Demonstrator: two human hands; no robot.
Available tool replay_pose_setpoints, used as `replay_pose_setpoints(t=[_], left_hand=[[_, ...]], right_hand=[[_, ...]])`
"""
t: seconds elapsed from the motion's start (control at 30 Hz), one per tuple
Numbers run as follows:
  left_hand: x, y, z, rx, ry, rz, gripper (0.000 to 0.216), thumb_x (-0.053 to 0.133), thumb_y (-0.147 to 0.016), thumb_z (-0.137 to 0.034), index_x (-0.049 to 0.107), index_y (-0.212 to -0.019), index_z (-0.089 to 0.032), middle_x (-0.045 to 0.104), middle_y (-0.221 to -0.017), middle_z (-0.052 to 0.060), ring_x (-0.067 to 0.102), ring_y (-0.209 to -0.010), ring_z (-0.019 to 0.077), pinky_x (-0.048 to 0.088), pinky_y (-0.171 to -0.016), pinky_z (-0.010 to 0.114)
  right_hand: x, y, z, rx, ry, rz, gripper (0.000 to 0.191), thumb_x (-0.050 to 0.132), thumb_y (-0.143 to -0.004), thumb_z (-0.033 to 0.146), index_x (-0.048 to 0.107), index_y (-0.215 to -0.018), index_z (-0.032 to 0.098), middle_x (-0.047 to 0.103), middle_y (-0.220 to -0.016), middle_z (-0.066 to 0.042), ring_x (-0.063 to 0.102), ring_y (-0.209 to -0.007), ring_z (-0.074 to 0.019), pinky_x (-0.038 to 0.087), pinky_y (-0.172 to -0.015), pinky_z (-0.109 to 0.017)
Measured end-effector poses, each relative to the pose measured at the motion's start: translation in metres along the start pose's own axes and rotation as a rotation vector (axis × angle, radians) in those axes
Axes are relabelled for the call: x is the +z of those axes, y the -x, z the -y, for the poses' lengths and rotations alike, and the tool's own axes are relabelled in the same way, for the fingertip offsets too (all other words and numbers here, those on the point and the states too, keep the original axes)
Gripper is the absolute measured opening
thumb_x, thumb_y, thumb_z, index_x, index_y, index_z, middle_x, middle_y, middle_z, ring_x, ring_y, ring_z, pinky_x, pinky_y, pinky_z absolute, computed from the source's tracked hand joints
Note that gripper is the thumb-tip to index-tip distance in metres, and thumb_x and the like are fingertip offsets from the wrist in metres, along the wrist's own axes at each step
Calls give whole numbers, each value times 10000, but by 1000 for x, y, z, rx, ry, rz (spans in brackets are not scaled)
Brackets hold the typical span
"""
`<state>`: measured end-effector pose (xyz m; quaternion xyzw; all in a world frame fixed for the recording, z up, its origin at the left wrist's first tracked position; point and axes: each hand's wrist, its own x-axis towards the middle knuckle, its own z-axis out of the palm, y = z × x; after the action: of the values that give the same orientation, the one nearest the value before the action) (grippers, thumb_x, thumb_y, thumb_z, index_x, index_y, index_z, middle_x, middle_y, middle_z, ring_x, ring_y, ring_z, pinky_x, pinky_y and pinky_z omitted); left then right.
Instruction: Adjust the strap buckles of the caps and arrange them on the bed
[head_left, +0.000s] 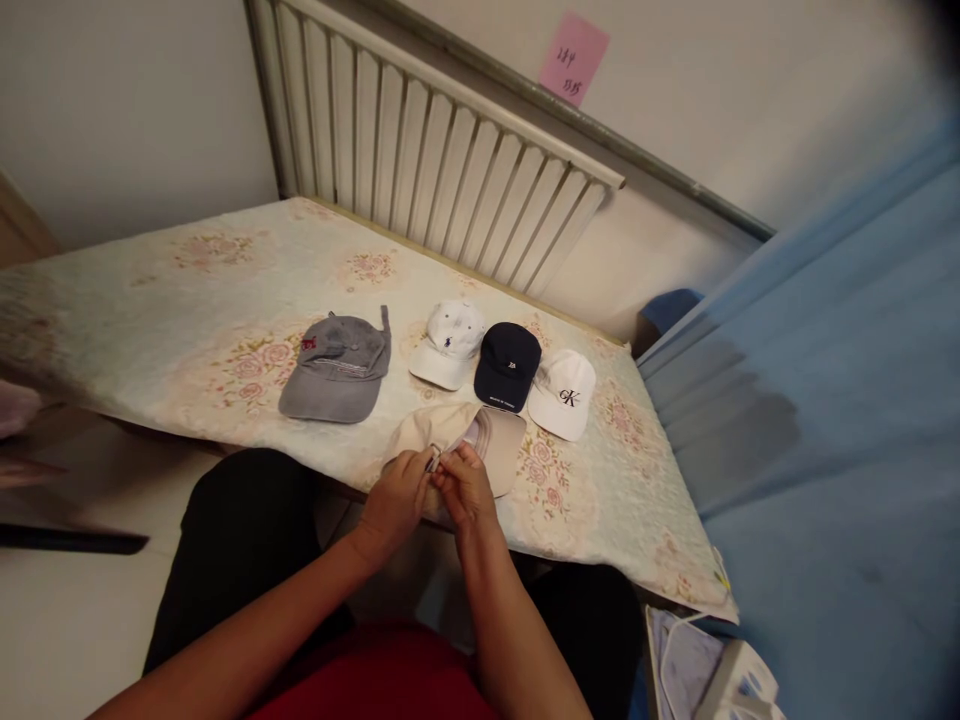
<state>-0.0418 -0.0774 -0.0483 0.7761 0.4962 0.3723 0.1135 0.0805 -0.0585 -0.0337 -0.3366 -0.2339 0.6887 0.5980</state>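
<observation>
A beige cap (450, 428) lies upside down at the near edge of the floral-covered table (187, 300). My left hand (397, 497) and my right hand (466, 487) meet at its back, both pinching the small strap and buckle there. Behind it sit a grey cap (337, 368), a white cap (448, 343), a dark navy cap (508, 366) and a white cap with a black logo (562, 394), all resting untouched in a row.
A white radiator (435, 150) stands against the wall behind the table, with a pink note (573, 58) stuck above it. A blue curtain (825, 420) hangs on the right. A white object with a cord (720, 670) lies at the lower right.
</observation>
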Motion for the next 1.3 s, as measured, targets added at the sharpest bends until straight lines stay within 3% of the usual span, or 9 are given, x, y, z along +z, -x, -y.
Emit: replay_pose_setpoints(t=[0.5, 0.73, 1.1, 1.3], left_hand=[[0, 1, 1, -37, 71, 45, 383, 334, -927, -160, 438, -1294, -137, 586, -1040, 127, 583, -984, 219, 519, -837, 379], [-2, 0, -1, -54, 67, 59, 375, 333, -927, -163, 461, -1277, -120, 590, -1014, 127, 589, -969, 215, 524, -832, 372], [0, 1, 0, -45, 63, 59, 384, 337, -915, -156, 453, -1279, -124, 586, -1009, 133, 578, -966, 229, 526, -793, 376], [1, 1, 1, -37, 61, 76, 400, 342, -905, -138, 442, -1293, -152, 578, -990, 108, 583, -938, 215, 520, -818, 374]], right_hand=[[1, 1, 3, -12, -37, 11, 256, 717, -662, 147, 627, -901, 172, 647, -704, 31, 563, -562, -67, 478, -559, -179], [4, -3, -1, 10, -22, -51, 208, 724, -624, 133, 599, -789, 157, 611, -596, 48, 526, -474, -50, 435, -486, -152], [9, -6, -2, 45, -2, -96, 231, 688, -584, 87, 597, -779, 169, 610, -597, 57, 494, -434, -45, 402, -431, -147], [10, -8, 0, 11, -14, -94, 347, 667, -576, 94, 609, -903, 196, 661, -753, 32, 590, -606, -94, 459, -523, -183]])
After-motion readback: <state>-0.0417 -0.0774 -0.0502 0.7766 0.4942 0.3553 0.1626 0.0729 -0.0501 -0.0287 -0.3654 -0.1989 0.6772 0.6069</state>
